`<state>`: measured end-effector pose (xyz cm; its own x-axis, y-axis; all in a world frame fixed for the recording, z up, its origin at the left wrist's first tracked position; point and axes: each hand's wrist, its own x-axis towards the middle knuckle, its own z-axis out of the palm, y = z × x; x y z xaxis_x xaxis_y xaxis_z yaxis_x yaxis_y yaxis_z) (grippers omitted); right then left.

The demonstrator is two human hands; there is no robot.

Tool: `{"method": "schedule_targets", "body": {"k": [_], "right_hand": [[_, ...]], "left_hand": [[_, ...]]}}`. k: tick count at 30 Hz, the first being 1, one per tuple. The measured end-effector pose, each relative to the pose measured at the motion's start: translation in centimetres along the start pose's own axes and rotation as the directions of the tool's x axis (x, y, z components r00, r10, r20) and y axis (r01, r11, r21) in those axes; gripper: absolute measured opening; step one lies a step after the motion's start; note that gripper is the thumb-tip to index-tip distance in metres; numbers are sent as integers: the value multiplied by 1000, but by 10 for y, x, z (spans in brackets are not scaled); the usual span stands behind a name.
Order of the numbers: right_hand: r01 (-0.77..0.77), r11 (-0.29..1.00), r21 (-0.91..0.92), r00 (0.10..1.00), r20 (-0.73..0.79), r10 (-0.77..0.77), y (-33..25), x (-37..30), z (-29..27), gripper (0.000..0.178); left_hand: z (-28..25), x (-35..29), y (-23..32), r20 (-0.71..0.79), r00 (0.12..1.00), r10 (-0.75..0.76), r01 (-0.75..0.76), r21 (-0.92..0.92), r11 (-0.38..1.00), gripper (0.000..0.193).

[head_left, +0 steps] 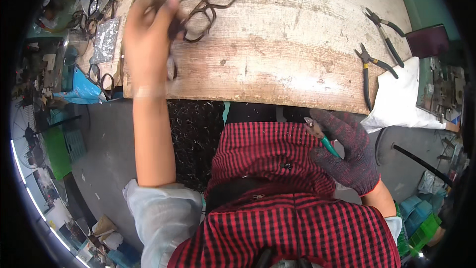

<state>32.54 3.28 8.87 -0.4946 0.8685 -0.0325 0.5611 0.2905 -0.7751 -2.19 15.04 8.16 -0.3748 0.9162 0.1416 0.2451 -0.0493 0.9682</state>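
Note:
My bare left hand, smeared by motion, is over the far left of the wooden table. Its fingers are curled round a dark eyeglass frame, whose blurred rim shows below the wrist side of the hand; most of it is hidden. Right beside the fingers lie several dark brown eyeglass frames in a cluster. In front of my lap, below the table edge, my right hand wears a dark knitted glove. It is closed on small cutting pliers with green handles, their metal jaws pointing up and left.
Two pliers with black and yellow handles lie at the right of the worn wooden table. A white cloth hangs at its right corner. Plastic bags and more frames lie at the left. Dark scraps fill a space below.

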Motion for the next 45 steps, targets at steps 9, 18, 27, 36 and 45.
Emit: {"method": "schedule_targets", "body": {"k": [9, 18, 27, 36, 45], "right_hand": [[233, 764, -602, 968, 68, -242, -18, 59, 1, 57], [552, 526, -647, 819, 302, -488, -4, 108, 17, 61], [582, 383, -717, 794, 400, -457, -9, 105, 15, 52], [-26, 993, 112, 978, 210, 2, -27, 29, -11, 64], [-676, 457, 579, 722, 645, 250, 14, -27, 5, 68]], "left_hand": [[3, -192, -41, 557, 610, -563, 721, -97, 686, 27], [-9, -178, -40, 599, 564, -569, 736, -53, 675, 19], [-10, -179, -38, 615, 517, -595, 790, -77, 608, 23], [-40, -90, 8, 548, 824, -140, 281, -182, 942, 29], [-6, 58, -11, 505, 862, 34, -475, 783, 401, 33]]}}
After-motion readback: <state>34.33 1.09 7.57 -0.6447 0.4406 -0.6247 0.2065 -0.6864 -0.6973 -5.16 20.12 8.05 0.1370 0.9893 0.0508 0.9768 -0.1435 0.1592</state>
